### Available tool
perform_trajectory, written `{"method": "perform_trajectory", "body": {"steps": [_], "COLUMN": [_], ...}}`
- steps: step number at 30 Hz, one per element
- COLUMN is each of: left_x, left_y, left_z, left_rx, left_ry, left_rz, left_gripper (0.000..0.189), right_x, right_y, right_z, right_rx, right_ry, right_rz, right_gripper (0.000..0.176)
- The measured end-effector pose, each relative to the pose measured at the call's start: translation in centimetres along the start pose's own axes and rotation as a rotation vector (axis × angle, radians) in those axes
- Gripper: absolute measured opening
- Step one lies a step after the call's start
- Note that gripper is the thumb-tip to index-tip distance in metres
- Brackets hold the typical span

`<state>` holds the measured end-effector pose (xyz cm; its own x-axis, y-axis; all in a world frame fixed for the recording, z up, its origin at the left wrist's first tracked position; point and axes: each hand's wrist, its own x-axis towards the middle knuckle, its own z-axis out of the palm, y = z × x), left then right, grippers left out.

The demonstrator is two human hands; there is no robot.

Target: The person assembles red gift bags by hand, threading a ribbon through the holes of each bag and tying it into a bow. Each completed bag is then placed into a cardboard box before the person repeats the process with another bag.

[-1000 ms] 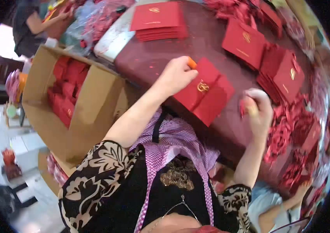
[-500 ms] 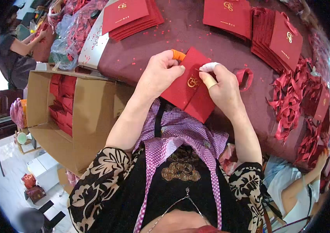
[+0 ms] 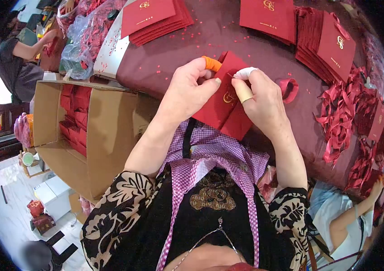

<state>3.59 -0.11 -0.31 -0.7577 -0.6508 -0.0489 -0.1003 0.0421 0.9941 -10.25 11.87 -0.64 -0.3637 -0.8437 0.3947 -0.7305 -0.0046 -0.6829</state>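
A red paper bag (image 3: 219,106) with gold lettering is held up in front of me, tilted, above the table's near edge. My left hand (image 3: 191,88) grips its left upper side, an orange cover on one finger and the thumb over the front face. On the other side, my right hand (image 3: 260,97) has thumb and index finger pinched at the front near the upper edge. That hand wears a white finger cover and a yellowish thumb cover. Whatever small thing lies between its fingertips is too hidden to name. A red ribbon loop (image 3: 289,90) lies just right of this hand.
Stacked red bags (image 3: 149,18) lie at the back left, with more bags (image 3: 266,18) at the back right. Red ribbons (image 3: 336,122) pile up on the right. An open cardboard box (image 3: 110,131) holding red bags stands left. Co-workers (image 3: 16,67) are at both sides.
The view has shifted slightly. My left hand has tilted a little and the bag's upper part has turned with it. My right fingertips stay pinched at the bag's front.
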Motion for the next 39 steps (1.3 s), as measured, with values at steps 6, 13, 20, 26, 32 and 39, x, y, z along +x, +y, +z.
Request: {"method": "perform_trajectory", "body": {"steps": [6,13,20,26,32,39], "left_x": [-0.8,-1.0,-0.8,-1.1,-1.2,-0.9], "left_y": [1.3,0.8,0.4,0.4,1.3,1.2], "left_z": [0.3,1.2,1.8,2.0,0.6,0.8], "left_rx": [0.098,0.181,0.347,0.228,0.138,0.189], "left_ry": [0.015,0.093,0.108,0.104,-0.025,-0.034], "left_rz": [0.051,0.184,0.424,0.404,0.313,0.451], "left_gripper": [0.02,0.014,0.015,0.014,0.015,0.017], "right_x": [0.3,1.3,2.5,1.9,2.4,1.4], "right_y": [-0.7,-1.2,-2.1,-2.8,-3.5,-3.1], "right_z": [-0.6,-1.6,-2.4,-1.4,-3.4,-3.8], "right_rx": [0.107,0.131,-0.116,-0.566,-0.12,-0.027], "right_ry": [-0.059,-0.148,-0.247,-0.247,-0.23,-0.172], "right_rz": [0.166,0.259,0.036,-0.332,-0.019,0.038], "right_gripper": [0.012,0.014,0.01,0.01,0.008,0.009]}}
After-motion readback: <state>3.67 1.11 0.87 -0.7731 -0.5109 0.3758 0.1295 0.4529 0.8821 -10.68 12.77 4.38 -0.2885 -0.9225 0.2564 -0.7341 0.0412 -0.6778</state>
